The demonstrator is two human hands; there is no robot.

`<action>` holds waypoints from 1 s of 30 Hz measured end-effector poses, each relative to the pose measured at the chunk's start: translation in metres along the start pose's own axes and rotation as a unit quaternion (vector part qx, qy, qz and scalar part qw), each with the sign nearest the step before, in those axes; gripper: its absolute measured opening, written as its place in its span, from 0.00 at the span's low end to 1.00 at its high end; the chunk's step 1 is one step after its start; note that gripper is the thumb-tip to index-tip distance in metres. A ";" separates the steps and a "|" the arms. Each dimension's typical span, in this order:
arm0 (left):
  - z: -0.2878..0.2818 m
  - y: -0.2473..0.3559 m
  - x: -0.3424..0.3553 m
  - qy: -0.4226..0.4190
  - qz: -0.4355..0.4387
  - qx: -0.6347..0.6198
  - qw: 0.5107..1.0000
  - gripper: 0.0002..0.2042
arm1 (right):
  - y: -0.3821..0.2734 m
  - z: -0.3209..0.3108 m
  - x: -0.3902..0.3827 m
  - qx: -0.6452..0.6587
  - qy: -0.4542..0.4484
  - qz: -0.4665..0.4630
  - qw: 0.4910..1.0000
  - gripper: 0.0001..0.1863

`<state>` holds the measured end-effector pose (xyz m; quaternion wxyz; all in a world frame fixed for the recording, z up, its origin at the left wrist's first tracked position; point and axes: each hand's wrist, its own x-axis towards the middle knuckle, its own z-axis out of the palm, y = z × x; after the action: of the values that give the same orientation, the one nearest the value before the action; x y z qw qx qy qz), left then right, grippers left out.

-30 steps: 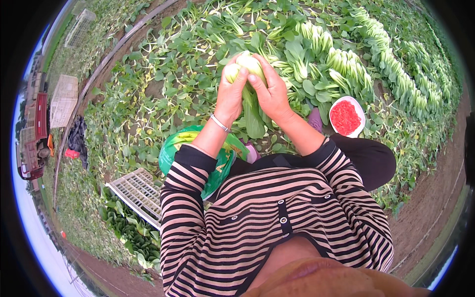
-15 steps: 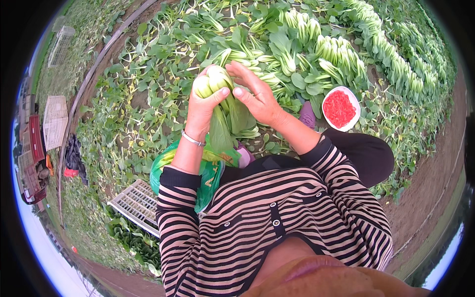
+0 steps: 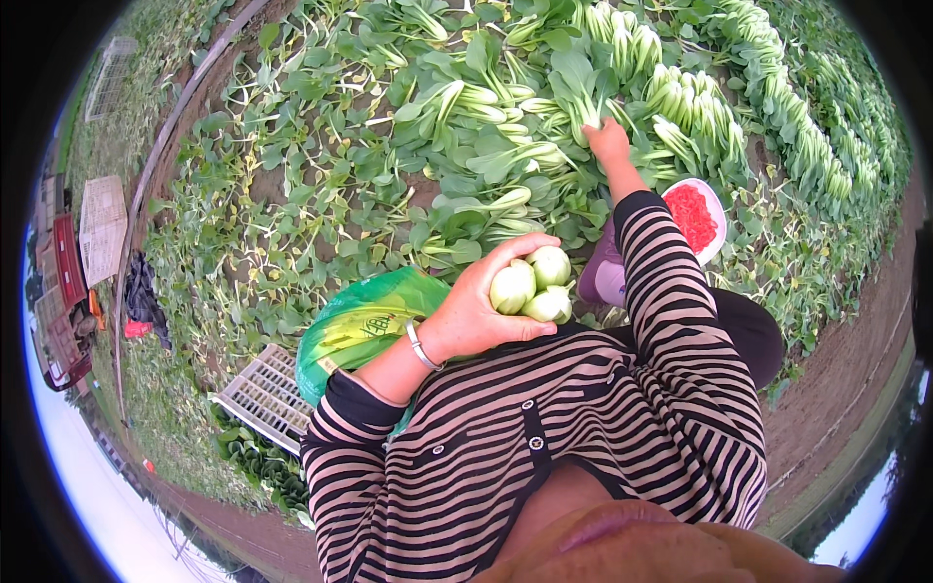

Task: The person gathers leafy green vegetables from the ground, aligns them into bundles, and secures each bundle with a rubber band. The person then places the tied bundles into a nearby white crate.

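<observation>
Three pale green bok choy heads (image 3: 532, 288) are bunched in my left hand (image 3: 476, 309), their rounded root ends turned up toward me. Its fingers and thumb wrap round them, and their leaves are hidden beneath. My right hand (image 3: 608, 144) is stretched far forward, its fingers closed at the white base of another bok choy (image 3: 573, 83) lying on the ground. A heap of loose bok choy (image 3: 525, 160) lies in front of me, stems pointing mostly right. Close to my right forearm stands a white bowl (image 3: 718, 204) filled with thin red strips.
Bundled bok choy (image 3: 777, 87) lie in long rows at the far right. A green plastic bag (image 3: 340, 321) rests by my left forearm, beside a pale slatted crate (image 3: 267, 394). My purple shoe (image 3: 595, 277) is near the bowl. A hose (image 3: 160, 185) curves along the left.
My right hand has left the bunch and reached forward to a bok choy in the heap. My left hand has come down and closer with the bunch, turning the root ends up.
</observation>
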<state>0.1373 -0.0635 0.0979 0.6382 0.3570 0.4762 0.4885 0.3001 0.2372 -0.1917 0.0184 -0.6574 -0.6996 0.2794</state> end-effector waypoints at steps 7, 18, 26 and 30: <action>0.021 0.001 -0.011 -0.124 0.046 0.139 0.981 0.37 | -0.001 -0.053 -0.002 0.402 0.017 0.013 0.915 0.23; 0.021 -0.018 -0.008 -0.044 0.083 0.140 0.986 0.41 | -0.034 -0.164 -0.142 0.153 -0.004 -0.348 0.925 0.28; -0.002 -0.029 0.003 0.001 -0.021 0.030 0.999 0.39 | -0.071 -0.155 -0.239 0.529 -0.258 -0.218 0.779 0.34; 0.002 -0.020 -0.003 -0.025 -0.018 0.023 0.999 0.39 | -0.071 -0.142 -0.240 0.536 -0.278 -0.217 0.767 0.35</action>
<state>0.1442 -0.0714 0.0809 0.6500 0.3748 0.4773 0.4573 0.3236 0.0676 0.0392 0.2325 -0.2653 -0.5348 0.7678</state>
